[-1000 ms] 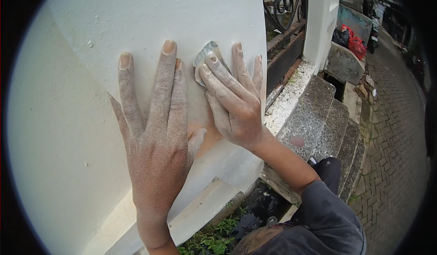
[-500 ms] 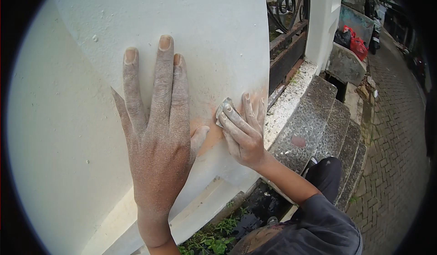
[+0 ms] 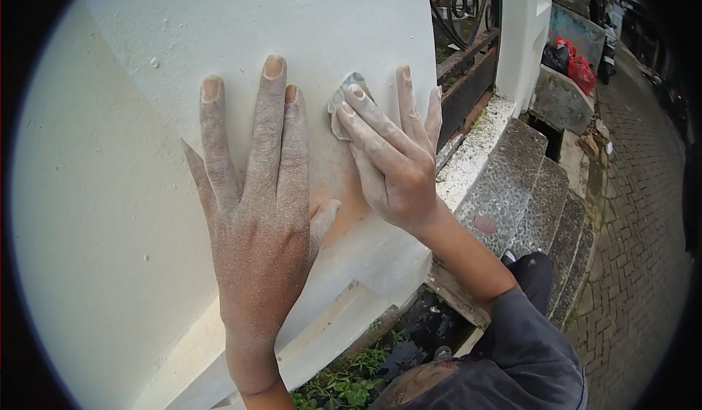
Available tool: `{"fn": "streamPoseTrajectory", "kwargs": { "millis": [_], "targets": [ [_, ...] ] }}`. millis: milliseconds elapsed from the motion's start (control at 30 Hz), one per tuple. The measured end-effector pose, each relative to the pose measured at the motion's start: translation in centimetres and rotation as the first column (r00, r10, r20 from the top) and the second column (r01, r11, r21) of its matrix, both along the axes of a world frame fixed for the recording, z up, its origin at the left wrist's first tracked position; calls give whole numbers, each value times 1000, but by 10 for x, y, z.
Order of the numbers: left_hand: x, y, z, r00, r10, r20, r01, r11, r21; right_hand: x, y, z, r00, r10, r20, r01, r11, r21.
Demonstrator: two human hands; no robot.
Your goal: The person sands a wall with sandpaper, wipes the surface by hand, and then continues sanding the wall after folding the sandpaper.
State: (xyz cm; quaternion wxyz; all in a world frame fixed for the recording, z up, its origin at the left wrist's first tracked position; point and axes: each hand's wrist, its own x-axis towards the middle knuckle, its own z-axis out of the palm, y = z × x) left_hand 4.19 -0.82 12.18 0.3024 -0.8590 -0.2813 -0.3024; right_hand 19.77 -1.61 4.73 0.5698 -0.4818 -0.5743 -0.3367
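Note:
Dust coats my left hand [image 3: 259, 205], which lies flat on the white wall [image 3: 124, 176] with its fingers stretched out. To its right, my right hand [image 3: 398, 172] presses a small folded piece of sandpaper [image 3: 339, 101] against the same wall. The index and middle fingers pin the sandpaper, while the other fingers spread towards the wall's right edge. White powder covers these fingertips. Below the sandpaper, between both hands, a worn orange-brown patch [image 3: 344, 223] shows on the wall surface.
Beyond the wall's edge stands a dark metal gate [image 3: 468, 88] with scrollwork. Speckled stone steps [image 3: 504, 176] descend to a brick-paved lane [image 3: 643, 205]. Red and black bags [image 3: 581, 73] sit on a concrete block. Green plants [image 3: 355, 388] grow beside a dark ditch below.
My right hand has slid up the wall with the sandpaper, from the orange-brown patch to beside my left hand's fingers. My left hand stays in place on the wall.

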Motion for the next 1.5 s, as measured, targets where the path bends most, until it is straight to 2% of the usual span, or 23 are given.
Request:
{"fn": "streamPoseTrajectory", "kwargs": {
  "millis": [67, 167, 233, 267, 333, 400, 500, 600, 700, 767, 867, 967, 1067, 1100, 1200, 1267, 1300, 1400, 1500],
  "targets": [
    [1, 0, 0, 1000, 6, 0, -6, 1000, 3, -1, 12, 30, 1000, -6, -5, 7, 991, 136],
    [2, 2, -1, 999, 47, -21, -46, 997, 56, -13, 3, -15, 996, 40, -74, -42, 999, -24],
    [1, 0, -1, 999, 43, -31, -41, 998, 41, -20, -7, -70, 996, 42, -75, -52, 990, -133],
    [1, 1, 1, 999, 42, -28, -40, 998, 47, -22, -10, -65, 997, 45, -69, -57, 983, -174],
    [2, -3, 2, 998, 54, -30, -54, 998, 22, -9, -3, -47, 999, 18, -44, -21, 998, -61],
    [2, -3, 3, 998, 56, -34, -55, 998, 23, -6, 4, 4, 998, -12, -69, 16, 999, 52],
    [4, 0, 1, 998, 59, -30, -58, 997, 42, -14, 10, 7, 990, 83, -110, -75, 995, 71],
    [2, -3, 2, 996, 77, -53, -75, 997, 26, -28, -6, -74, 990, 75, -116, -86, 992, -93],
    [1, -6, 3, 994, 94, -60, -92, 995, 33, -22, 0, -92, 991, 25, -133, -34, 997, -70],
    [0, -2, 2, 987, 129, -91, -120, 988, 98, -15, 4, -25, 994, -46, -96, 49, 999, 22],
    [2, 1, 0, 999, 41, -26, -39, 998, 50, -13, 11, 28, 999, 17, -37, -13, 994, 108],
    [1, -1, 1, 1000, 25, -3, -25, 1000, -11, -23, 0, -35, 994, 73, -82, -77, 996, -36],
    [1, -1, 1, 999, 35, -24, -35, 999, 6, -17, -6, -91, 999, 27, -21, -29, 993, -111],
    [0, -1, 1, 999, 35, -18, -35, 999, 8, -12, -6, -73, 1000, -8, -16, 6, 994, -108],
    [1, 2, -1, 1000, -5, 6, 5, 1000, 15, -2, 8, 9, 998, -44, -55, 49, 994, 100],
    [0, 5, -3, 997, -67, 46, 66, 998, 9, -7, 11, 8, 998, 5, -66, -1, 998, 68],
    [1, 4, -3, 998, -44, 35, 44, 999, 11, -9, 10, 5, 997, 31, -67, -27, 998, 53],
    [0, 2, -2, 1000, 2, 8, -2, 1000, 10, -18, -2, -83, 995, 32, -90, -40, 996, -85],
    [-1, 2, -1, 1000, -18, 15, 17, 1000, 17, -3, -3, -74, 995, -65, -71, 58, 994, -95]
  ]
}}
